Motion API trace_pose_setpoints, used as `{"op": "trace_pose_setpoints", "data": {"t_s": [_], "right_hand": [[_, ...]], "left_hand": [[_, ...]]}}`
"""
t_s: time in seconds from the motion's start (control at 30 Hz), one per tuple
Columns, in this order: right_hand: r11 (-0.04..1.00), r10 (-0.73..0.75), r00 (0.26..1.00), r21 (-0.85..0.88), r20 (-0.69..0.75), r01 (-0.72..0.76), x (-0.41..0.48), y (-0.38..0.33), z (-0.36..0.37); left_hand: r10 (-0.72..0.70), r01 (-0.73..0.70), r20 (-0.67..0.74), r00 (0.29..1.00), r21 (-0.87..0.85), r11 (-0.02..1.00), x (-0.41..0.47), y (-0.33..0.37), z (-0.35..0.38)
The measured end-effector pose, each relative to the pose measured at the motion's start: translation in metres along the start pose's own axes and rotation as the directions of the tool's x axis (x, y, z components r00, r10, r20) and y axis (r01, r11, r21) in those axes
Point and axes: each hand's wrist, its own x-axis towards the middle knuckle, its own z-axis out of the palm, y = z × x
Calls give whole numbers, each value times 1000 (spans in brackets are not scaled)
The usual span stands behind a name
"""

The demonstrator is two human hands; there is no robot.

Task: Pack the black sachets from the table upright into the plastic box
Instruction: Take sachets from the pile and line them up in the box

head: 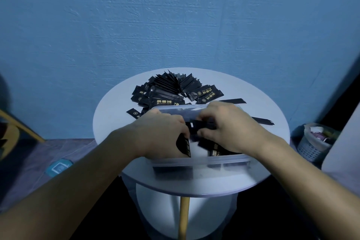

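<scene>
Head view: my two hands meet over one box [214, 160] at six o'clock on the table [116, 122]. Left hand [163, 132] and right hand [230, 128] both grip one bundle [201, 125] of sachets, and their backs hide most of the box's inside. More sachets [216, 152] lean in it under my right wrist. One pile [171, 89], too dense to count, lies at twelve, with three strays [263, 121] at ten, one and three. One basket [313, 147] stands on the floor at three.

Sachets [171, 89] behind box [194, 160]; both on tbl [116, 121]
</scene>
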Motion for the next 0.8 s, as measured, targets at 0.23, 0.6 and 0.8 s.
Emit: {"op": "trace_pose_setpoints", "data": {"t_s": [0.23,0.6,0.8], "right_hand": [[932,-7,977,352,-212,83,1,2,-1],[705,317,933,701,-171,-111,3,3,-8],[677,231,890,592,393,-437,2,-9,-7]], "left_hand": [[14,-13,-37,999,14,1000,-6,1,-4],[-18,18,14,1000,4,1000,-8,6,-13],[-4,4,27,1000,14,1000,-13,8,-19]]}}
